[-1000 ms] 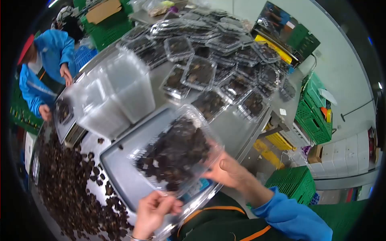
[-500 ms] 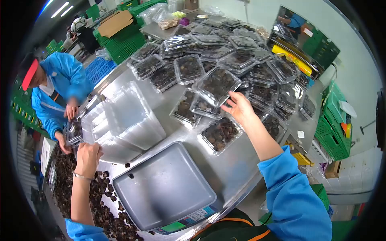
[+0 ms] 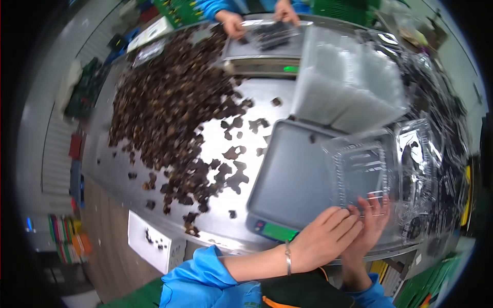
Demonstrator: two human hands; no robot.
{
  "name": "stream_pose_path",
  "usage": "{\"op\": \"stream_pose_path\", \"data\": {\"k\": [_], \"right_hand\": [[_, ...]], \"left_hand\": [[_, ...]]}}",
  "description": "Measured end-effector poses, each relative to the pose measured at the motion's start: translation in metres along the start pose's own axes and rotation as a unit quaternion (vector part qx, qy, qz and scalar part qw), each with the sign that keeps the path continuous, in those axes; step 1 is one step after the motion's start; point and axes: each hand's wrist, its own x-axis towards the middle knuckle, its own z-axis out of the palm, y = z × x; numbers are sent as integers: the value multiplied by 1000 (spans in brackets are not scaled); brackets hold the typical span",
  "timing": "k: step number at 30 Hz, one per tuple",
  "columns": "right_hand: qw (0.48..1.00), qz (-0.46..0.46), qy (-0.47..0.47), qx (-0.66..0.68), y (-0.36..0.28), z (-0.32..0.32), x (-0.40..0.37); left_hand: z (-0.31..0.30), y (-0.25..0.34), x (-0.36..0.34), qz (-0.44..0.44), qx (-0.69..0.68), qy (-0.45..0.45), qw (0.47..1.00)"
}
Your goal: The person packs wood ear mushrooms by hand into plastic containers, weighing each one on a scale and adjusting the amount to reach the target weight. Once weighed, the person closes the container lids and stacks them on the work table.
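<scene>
An empty clear plastic container (image 3: 360, 167), its lid side opened out to the right, is over the grey pan of a scale (image 3: 292, 174). My left hand (image 3: 328, 237), with a bracelet at the wrist, is closed at the container's near edge. Touching it, my right hand (image 3: 367, 226) grips the same edge, its fingertips showing through the plastic. Many dark, dried-looking pieces (image 3: 164, 102) are heaped left of the scale. A stack of clear plastic containers (image 3: 344, 84) stands just behind the scale.
Across the table, a co-worker's hands (image 3: 233, 23) hold a clear container of dark pieces (image 3: 275, 35) over a second scale (image 3: 262, 66). Many filled containers (image 3: 436, 97) lie at the right. A white box (image 3: 154, 241) is below the table's near left edge.
The view has swung left. My right hand has left the filled container in the pile, and both hands have come together at an empty one over the scale.
</scene>
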Motion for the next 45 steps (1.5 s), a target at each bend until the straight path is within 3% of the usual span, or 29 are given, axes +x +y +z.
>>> {"op": "stream_pose_path", "data": {"k": [2, 4, 6, 8, 10, 12, 13, 14, 16, 17, 19, 20, 21, 23, 24, 26, 28, 29, 30, 31, 32, 33, 34, 36, 37, 40, 42, 45], "right_hand": [[992, 126, 28, 12, 14, -28, 0], [986, 166, 14, -10, 27, -34, -3], [979, 203, 6, -32, 30, -34, -3], [966, 220, -15, -132, 24, -30, -4], [948, 143, 58, -278, 20, -37, -4], [886, -2, 61, -460, 7, -62, 4], [880, -3, 10, -475, -4, -46, 8], [871, 0, -37, -490, -20, -21, 11], [845, -81, -167, -501, -26, 76, 9], [838, -53, -247, -484, -27, 130, 3], [799, -74, -411, -433, -5, 219, 1], [786, -67, -448, -420, 13, 260, -2], [742, -90, -488, -451, 35, 294, 7], [676, -194, -515, -490, 103, 345, 43], [668, -213, -476, -531, 143, 366, 61], [659, -83, -411, -625, 223, 406, 90], [585, 135, -562, -569, 203, 447, 18], [586, 75, -421, -688, 239, 448, -11], [683, 170, -447, -552, 263, 441, -27], [686, 365, -429, -461, 225, 454, -63], [633, 502, -487, -333, 230, 449, -62], [641, 549, -453, -287, 219, 447, -64], [645, 595, -417, -238, 204, 447, -66], [641, 608, -433, -177, 181, 444, -57], [637, 619, -443, -121, 167, 437, -54], [688, 578, -432, -74, 107, 417, -41], [727, 547, -411, -53, 61, 388, -27], [779, 509, -366, 1, 0, 315, -9]], "left_hand": [[-13, -18, -43, -53, -13, 167, 984], [-6, -59, -118, -168, 1, 261, 951], [-8, -87, -194, -343, 143, 240, 897], [-5, -105, -263, -532, 202, 154, 807], [-11, -121, -308, -606, 214, 133, 754], [-18, -152, -339, -595, 188, 184, 759], [-27, -172, -344, -587, 155, 186, 773], [-32, -196, -344, -564, 161, 209, 782], [-59, -246, -338, -512, 143, 276, 801], [-77, -263, -334, -496, 115, 325, 797], [-109, -279, -347, -487, 143, 285, 813], [-122, -281, -355, -496, 167, 244, 817], [-130, -280, -364, -516, 166, 233, 807], [-127, -280, -385, -574, 131, 199, 783], [-124, -281, -385, -587, 118, 197, 776], [-123, -288, -366, -558, 94, 200, 800], [-126, -304, -336, -566, 29, 198, 800], [-124, -316, -327, -530, -28, 239, 813], [-122, -327, -321, -492, -81, 279, 821], [-123, -338, -318, -484, -146, 277, 817], [-126, -346, -316, -471, -206, 274, 813], [-140, -348, -312, -475, -399, 263, 739], [-152, -345, -310, -474, -392, 262, 743], [-174, -332, -300, -400, -337, 258, 812], [-184, -324, -291, -384, -342, 272, 813], [-210, -289, -249, -348, -334, 264, 835], [-221, -259, -209, -275, -266, 245, 891], [-195, -214, -146, -214, -329, 201, 898]]}}
